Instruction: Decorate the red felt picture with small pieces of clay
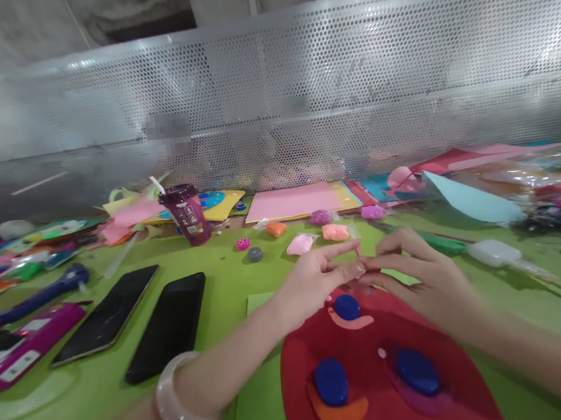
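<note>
Two hands were held close together over the upper part of the red cut-out (360,358), the fingers of the left hand (307,277) being met by those of the right hand (425,275). A slim pink piece (358,252) was seen at the meeting fingers; which of them pinched it could not be told, nor whether either side was clenched on it. It was judged to be soft modelling clay: almost weightless, easily dented or stretched, perhaps slightly tacky, and best taken lightly by its ends.

Beneath, the cut-out was smooth, matt and rounded, thin enough that it would probably bend; it was best gripped by its bare rim. Three glossy, stiff-looking blue discs (331,382) were set upon it, each partly bordered by a flat, soft-looking crescent: pink (355,323), orange (340,417) or purple (426,402). A tiny whitish ball (382,353) was placed beside one disc. Under it all, a plain green sheet (246,387) was laid on the green-covered bench (227,276).

Farther out, pliable lumps in crinkled clear film were scattered: pale pink (299,244), salmon (335,232) and orange (276,229). Beyond them were seen a flat pink sheet (290,202), a lidded purple cup (190,219) and a hard, perforated metal screen (362,81).
</note>
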### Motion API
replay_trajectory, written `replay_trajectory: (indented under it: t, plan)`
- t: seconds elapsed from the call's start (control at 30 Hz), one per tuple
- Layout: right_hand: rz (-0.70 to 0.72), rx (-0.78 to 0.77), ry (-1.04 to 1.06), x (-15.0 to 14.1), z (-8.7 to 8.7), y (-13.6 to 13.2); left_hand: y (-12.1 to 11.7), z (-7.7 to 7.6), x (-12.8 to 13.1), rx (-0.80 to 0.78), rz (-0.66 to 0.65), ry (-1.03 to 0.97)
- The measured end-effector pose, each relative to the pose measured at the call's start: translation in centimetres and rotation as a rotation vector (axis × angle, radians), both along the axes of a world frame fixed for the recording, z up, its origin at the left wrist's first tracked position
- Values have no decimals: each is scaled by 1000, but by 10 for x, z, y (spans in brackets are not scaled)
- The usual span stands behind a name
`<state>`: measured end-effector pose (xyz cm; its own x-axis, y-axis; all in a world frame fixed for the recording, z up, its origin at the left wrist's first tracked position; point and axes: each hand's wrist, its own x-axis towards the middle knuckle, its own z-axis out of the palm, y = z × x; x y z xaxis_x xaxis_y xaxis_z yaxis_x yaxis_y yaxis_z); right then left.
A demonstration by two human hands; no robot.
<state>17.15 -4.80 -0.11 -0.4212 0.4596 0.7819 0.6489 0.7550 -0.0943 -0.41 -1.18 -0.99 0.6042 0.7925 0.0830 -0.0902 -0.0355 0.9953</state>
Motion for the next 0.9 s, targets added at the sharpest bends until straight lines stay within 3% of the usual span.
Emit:
replay_trajectory:
  t: [0.57,0.9]
  plan:
    - [-13,9,-24,9,0,8,3,3,-1,-84,47,-76]
    - [95,11,-72,17,-14,21,6,-3,3,-154,-5,-112]
